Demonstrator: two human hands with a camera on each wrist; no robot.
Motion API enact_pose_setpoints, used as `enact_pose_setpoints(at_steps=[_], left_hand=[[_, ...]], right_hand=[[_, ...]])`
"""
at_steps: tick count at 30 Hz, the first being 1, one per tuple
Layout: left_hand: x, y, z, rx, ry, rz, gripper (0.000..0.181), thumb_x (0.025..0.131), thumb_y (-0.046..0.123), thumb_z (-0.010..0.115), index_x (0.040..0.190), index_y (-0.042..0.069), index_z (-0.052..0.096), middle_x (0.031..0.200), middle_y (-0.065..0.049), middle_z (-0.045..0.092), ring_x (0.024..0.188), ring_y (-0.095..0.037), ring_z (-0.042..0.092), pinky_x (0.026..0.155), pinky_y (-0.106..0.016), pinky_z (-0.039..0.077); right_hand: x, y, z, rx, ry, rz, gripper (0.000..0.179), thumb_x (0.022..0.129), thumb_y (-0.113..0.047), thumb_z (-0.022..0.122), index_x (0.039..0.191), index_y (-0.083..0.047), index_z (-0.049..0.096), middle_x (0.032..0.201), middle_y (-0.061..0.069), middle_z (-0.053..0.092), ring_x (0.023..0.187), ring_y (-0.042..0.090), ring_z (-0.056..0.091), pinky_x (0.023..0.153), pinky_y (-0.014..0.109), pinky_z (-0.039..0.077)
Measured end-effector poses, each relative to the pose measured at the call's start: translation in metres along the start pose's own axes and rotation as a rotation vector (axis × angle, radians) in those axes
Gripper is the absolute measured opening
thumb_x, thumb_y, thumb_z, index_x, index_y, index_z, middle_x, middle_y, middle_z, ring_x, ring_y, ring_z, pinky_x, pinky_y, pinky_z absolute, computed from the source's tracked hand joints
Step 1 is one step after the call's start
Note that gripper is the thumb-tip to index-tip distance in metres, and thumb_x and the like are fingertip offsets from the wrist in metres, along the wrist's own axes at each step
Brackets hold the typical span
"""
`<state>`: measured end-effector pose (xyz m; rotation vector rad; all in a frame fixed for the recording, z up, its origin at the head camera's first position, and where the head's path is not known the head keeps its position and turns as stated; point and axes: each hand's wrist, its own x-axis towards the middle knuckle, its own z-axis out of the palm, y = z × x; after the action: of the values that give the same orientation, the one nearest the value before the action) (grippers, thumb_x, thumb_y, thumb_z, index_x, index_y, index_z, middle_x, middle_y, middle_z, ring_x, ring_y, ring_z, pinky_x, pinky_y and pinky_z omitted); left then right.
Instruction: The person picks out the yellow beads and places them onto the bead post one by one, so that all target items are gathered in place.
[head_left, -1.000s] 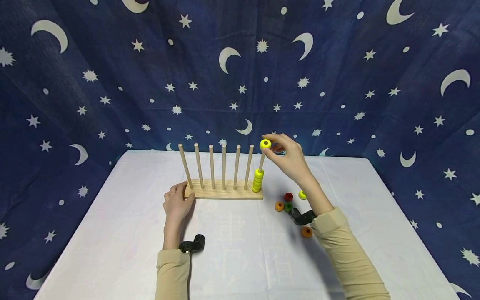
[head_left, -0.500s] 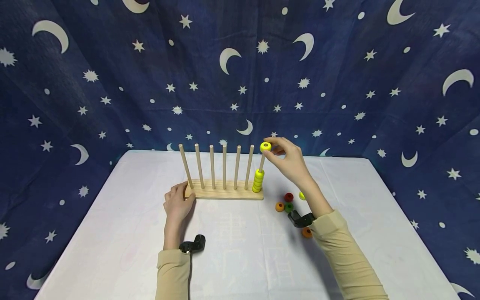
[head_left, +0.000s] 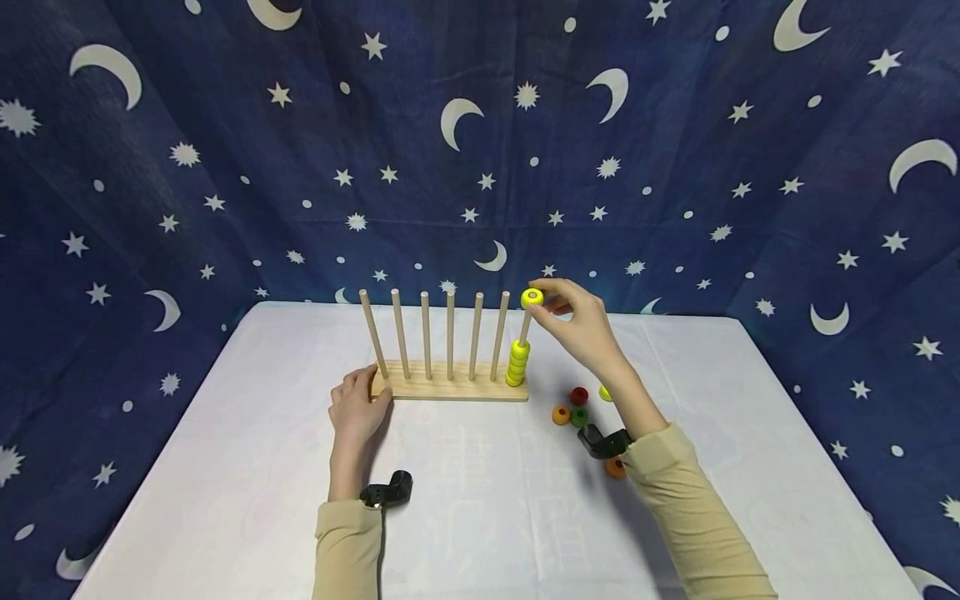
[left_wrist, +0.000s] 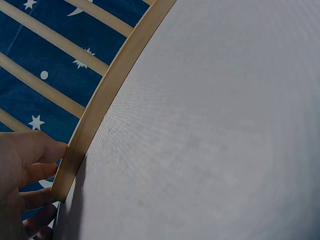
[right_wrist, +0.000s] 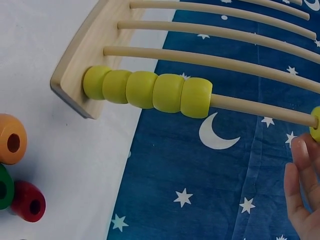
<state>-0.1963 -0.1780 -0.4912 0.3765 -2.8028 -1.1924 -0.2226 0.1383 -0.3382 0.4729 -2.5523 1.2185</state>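
A wooden peg rack [head_left: 450,387] with several upright pegs stands on the table. Its rightmost peg carries a stack of several yellow beads [head_left: 517,364]. At the top of that peg, my right hand [head_left: 581,325] pinches another yellow bead [head_left: 532,297] between thumb and fingers; the peg's tip shows in the bead's hole. In the right wrist view this bead [right_wrist: 315,124] is partly cut off by the frame edge, around the peg's end. My left hand [head_left: 358,406] grips the left end of the rack's base, thumb in front. The left wrist view shows fingers around the base edge [left_wrist: 75,155].
Right of the rack lie a red bead [head_left: 579,396], a green bead [head_left: 579,417] and an orange bead [head_left: 561,414]. Another orange bead [head_left: 616,467] and a yellow bead [head_left: 605,392] are partly hidden by the right arm. A starry blue cloth [head_left: 480,167] hangs behind the white table.
My right hand has lowered slightly with the yellow bead, and the peg's tip now shows through its hole. My left hand keeps its grip on the rack.
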Motion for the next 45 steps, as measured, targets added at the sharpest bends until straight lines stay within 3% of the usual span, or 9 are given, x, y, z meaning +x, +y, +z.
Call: enact_pose_setpoints(at_steps=[16,26,37,45], left_hand=[[-0.001,0.000,-0.001,0.000,-0.016,-0.005,0.057,0.091,0.024,0.055,0.144,0.006,0.041,0.147,-0.021,0.036,0.136,-0.043,0.023,0.106,-0.061,0.019],[-0.001,-0.001,0.001,0.000,-0.022,-0.004,0.057,0.092,0.024,0.054,0.144,0.007,0.040,0.147,-0.020,0.035,0.137,-0.042,0.022,0.106,-0.061,0.019],[0.001,0.000,-0.002,0.001,-0.028,-0.002,0.057,0.092,0.025,0.054,0.145,0.007,0.040,0.148,-0.020,0.035,0.137,-0.043,0.022,0.106,-0.061,0.019],[0.001,0.000,-0.001,0.006,-0.030,-0.003,0.058,0.092,0.024,0.054,0.145,0.007,0.040,0.147,-0.021,0.035,0.137,-0.043,0.022,0.106,-0.061,0.019]], right_hand=[[-0.014,0.005,-0.009,-0.005,-0.003,-0.009,0.032,0.091,-0.020,0.066,0.122,-0.010,0.064,0.113,0.009,0.066,0.098,0.022,0.062,0.089,0.041,0.051],[-0.031,0.015,-0.018,0.015,0.049,0.011,0.028,0.091,-0.018,0.065,0.118,-0.011,0.065,0.111,0.010,0.067,0.097,0.022,0.062,0.090,0.042,0.049],[-0.052,0.035,-0.020,0.080,0.160,0.056,0.028,0.090,-0.012,0.065,0.118,-0.006,0.066,0.111,0.014,0.070,0.092,-0.001,0.057,0.089,0.030,0.049],[-0.072,0.024,-0.023,0.152,0.202,0.161,0.028,0.090,-0.004,0.062,0.117,0.005,0.063,0.109,0.025,0.066,0.089,0.000,0.057,0.084,0.019,0.046]])
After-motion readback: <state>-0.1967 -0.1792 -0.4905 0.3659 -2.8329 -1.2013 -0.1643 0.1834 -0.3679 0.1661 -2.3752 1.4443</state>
